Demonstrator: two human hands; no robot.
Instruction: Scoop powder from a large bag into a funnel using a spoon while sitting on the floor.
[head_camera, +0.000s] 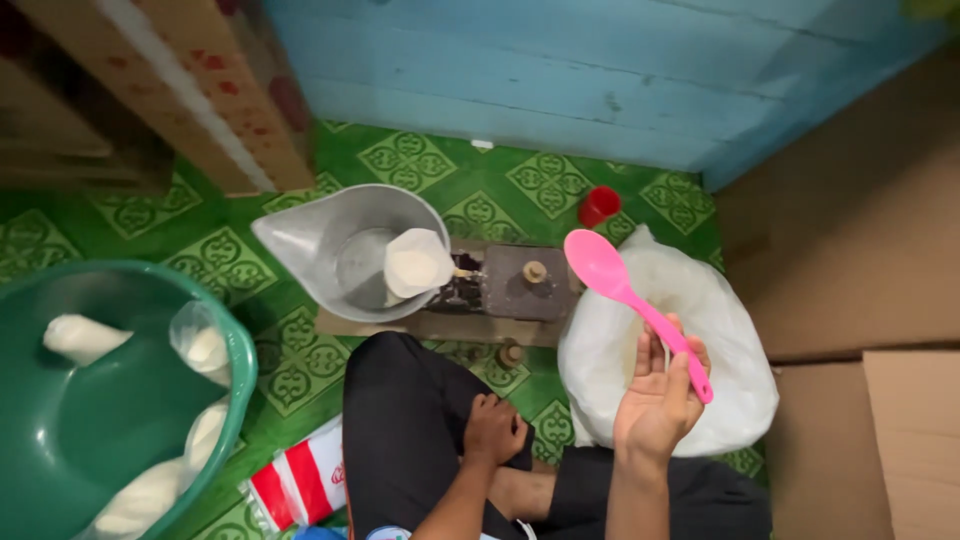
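Right hand (655, 400) grips pink spoon (630, 295) over white sack (730, 330); red-striped packet (300, 485) bottom-left.

Single view from a camera worn on the person's head, looking steeply down over the seated person's own lap. The near edge of the frame takes in the black-clad knees and both forearms at close range. The middle ground holds the green patterned vinyl floor (300, 350); the far edge reaches the base of a pale blue plank wall (560, 90). The left border cuts a round green plastic basin (235, 350); the right border cuts brown cardboard boxes (860, 260). No second view is present, so no part of the scene is shared.
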